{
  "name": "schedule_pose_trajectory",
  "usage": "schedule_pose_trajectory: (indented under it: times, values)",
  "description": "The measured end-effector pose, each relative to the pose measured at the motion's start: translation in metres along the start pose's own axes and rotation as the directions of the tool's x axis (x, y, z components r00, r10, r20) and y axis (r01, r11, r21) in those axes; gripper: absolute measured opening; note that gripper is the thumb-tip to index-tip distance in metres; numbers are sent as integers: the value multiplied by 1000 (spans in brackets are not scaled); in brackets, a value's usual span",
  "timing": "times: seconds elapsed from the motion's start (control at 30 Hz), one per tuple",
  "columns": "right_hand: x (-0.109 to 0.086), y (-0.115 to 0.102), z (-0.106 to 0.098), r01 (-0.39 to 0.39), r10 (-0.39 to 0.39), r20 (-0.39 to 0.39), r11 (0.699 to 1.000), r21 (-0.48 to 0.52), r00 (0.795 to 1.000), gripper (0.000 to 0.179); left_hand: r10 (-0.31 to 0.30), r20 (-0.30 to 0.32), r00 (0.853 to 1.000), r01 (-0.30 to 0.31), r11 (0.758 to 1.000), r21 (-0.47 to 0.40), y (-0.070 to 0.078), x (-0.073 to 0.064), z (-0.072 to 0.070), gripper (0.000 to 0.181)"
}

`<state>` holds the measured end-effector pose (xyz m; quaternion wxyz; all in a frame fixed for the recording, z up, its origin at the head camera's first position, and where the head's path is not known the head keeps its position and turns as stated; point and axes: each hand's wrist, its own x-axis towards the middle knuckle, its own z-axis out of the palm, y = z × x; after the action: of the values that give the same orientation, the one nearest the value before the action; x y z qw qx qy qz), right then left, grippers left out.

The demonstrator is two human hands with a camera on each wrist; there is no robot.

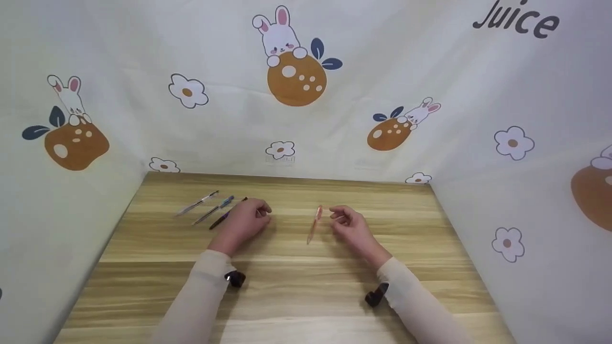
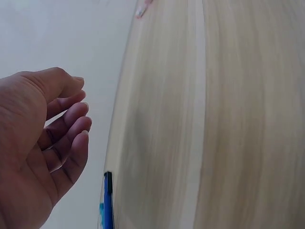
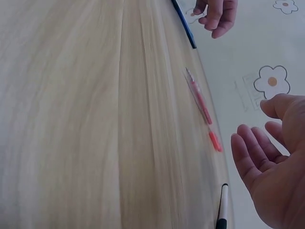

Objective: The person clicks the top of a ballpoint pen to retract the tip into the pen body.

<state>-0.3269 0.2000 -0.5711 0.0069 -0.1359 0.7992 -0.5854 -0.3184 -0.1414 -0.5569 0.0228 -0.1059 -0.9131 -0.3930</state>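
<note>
An orange-red pen (image 1: 314, 224) lies on the wooden table (image 1: 287, 286) between my hands; the right wrist view shows this pen (image 3: 202, 107) flat on the wood. My right hand (image 1: 345, 220) hovers just right of it, fingers relaxed and empty (image 3: 271, 162). My left hand (image 1: 248, 217) rests left of centre with loosely curled fingers and holds nothing (image 2: 52, 133). Beside it lie three pens: a clear one (image 1: 197, 204), a blue one (image 1: 213, 210) and a dark one (image 1: 224, 217) whose end is hidden under the hand.
Printed cloth walls (image 1: 296, 95) close the table in at the back and on both sides. A white and black pen-like thing (image 3: 222, 207) shows near my right palm. Bare wood lies in front of the hands.
</note>
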Motion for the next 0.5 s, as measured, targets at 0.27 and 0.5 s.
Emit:
schedule_pose_trajectory:
  times: [0.27,0.5]
  values:
    - [-4,4,-15,12,-12,-40,1000,-1,999,37,33,50,998,-32,999,-27,18,7,27,11]
    - [-7,12,-21,2,-1,-41,1000,11,999,33,52,90,995,-49,998,-35,28,10,42,12]
